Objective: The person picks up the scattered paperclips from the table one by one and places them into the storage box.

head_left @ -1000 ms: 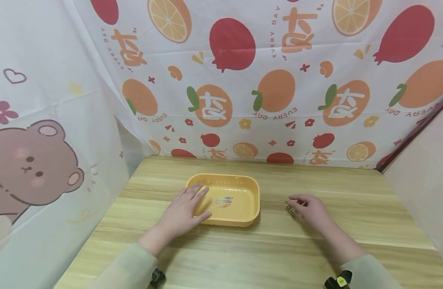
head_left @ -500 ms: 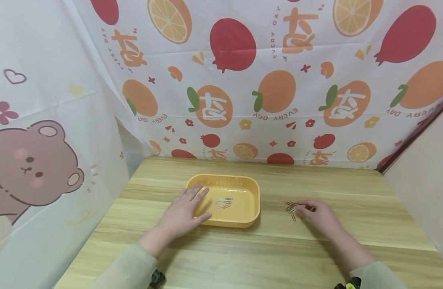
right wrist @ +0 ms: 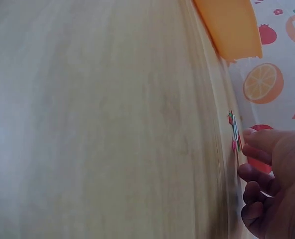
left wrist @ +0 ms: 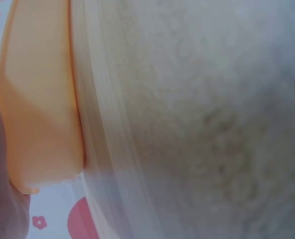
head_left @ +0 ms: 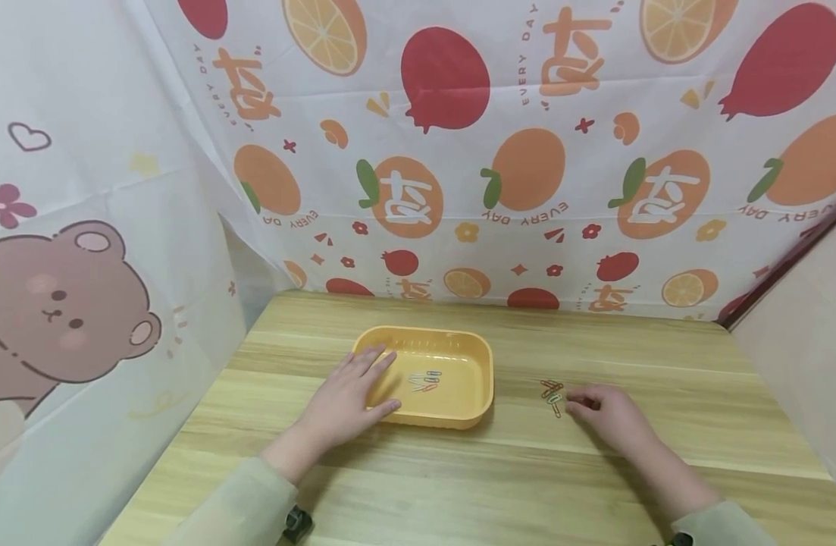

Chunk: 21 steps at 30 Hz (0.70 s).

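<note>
A yellow plastic tray (head_left: 458, 415) stands on the table with several paper clips (head_left: 426, 381) lying together on its bottom. My left hand (head_left: 342, 390) rests over the tray's left side, fingers spread across the rim and thumb at the front edge. To the tray's right lies a small pile of coloured paper clips (head_left: 552, 396), one of them pale green. My right hand (head_left: 608, 413) is just right of this pile, its fingers loosely bent and nothing visible between them. The right wrist view shows the fingertips close beside the paper clips (right wrist: 235, 130).
The wood-grain table (head_left: 445, 485) reaches back to a fruit-print cloth (head_left: 458, 189). A bear-print cloth (head_left: 104, 182) hangs on the left, and a pale panel (head_left: 799, 356) borders the right side.
My right hand has drawn back to the right from the loose paper clips, which now show more fully. My left hand stays on the tray. The head view has shifted slightly.
</note>
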### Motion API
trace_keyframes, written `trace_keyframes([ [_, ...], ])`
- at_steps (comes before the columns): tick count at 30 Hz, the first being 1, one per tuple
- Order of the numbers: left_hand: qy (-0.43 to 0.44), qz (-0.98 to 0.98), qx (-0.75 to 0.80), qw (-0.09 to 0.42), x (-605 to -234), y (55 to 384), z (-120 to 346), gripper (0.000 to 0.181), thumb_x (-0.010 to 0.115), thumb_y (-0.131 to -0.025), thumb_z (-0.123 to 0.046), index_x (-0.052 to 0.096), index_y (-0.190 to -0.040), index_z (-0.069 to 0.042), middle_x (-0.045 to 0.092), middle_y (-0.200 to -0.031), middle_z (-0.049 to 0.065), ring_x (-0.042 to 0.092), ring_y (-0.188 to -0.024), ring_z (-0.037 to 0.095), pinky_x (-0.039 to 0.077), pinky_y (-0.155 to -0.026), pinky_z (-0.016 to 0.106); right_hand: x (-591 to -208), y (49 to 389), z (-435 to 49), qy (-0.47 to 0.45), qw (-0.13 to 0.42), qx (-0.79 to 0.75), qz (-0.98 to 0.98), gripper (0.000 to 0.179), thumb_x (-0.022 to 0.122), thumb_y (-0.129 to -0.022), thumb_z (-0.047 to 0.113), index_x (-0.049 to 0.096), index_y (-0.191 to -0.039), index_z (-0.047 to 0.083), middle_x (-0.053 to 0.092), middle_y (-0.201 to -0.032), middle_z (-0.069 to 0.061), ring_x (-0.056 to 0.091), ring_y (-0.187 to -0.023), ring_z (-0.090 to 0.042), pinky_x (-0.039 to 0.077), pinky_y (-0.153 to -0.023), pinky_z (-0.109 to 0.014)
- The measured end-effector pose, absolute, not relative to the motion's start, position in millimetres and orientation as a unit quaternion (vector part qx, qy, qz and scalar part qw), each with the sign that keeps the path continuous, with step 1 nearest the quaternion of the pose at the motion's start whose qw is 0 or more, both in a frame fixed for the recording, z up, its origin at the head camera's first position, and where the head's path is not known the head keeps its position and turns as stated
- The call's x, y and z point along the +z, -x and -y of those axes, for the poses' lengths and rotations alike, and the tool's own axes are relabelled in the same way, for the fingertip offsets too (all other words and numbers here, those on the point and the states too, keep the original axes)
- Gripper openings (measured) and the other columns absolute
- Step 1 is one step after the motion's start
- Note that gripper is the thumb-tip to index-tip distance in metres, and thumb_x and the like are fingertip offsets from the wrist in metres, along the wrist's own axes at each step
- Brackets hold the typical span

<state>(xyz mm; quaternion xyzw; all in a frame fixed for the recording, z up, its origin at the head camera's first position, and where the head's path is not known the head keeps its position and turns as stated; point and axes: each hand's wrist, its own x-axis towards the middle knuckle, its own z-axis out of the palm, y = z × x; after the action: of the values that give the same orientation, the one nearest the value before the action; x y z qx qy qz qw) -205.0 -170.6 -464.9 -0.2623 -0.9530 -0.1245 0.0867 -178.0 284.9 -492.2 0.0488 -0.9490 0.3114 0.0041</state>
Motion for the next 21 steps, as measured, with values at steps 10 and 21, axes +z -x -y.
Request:
trace_keyframes([
  [10, 0.265, 0.952, -0.122, 0.089, -462.4, 204.8, 170.8, 0.08, 0.06, -0.091, -0.061, 0.036, -0.155, -0.019, 0.032, -0.16, 0.008, 0.029, -0.147, 0.03, 0.017, -0.121, 0.049, -491.4, 173.7, -284.7, -0.059, 0.016, 0.278, 0.959, 0.021, 0.074, -0.089, 0.026, 0.076, -0.105, 0.013, 0.071, -0.101, -0.002, 0.064, -0.093, -0.022, 0.054, -0.085, -0.048],
  [21, 0.266, 0.952, -0.121, 0.087, -462.5, 204.7, 171.6, 0.081, 0.056, -0.091, -0.064, 0.036, -0.155, -0.019, 0.032, -0.16, 0.008, 0.028, -0.147, 0.029, 0.017, -0.122, 0.048, -492.5, 173.4, -281.5, -0.059, 0.018, 0.26, 0.964, 0.014, 0.075, -0.089, 0.025, 0.078, -0.098, 0.015, 0.069, -0.092, 0.004, 0.063, -0.087, -0.017, 0.055, -0.079, -0.044],
])
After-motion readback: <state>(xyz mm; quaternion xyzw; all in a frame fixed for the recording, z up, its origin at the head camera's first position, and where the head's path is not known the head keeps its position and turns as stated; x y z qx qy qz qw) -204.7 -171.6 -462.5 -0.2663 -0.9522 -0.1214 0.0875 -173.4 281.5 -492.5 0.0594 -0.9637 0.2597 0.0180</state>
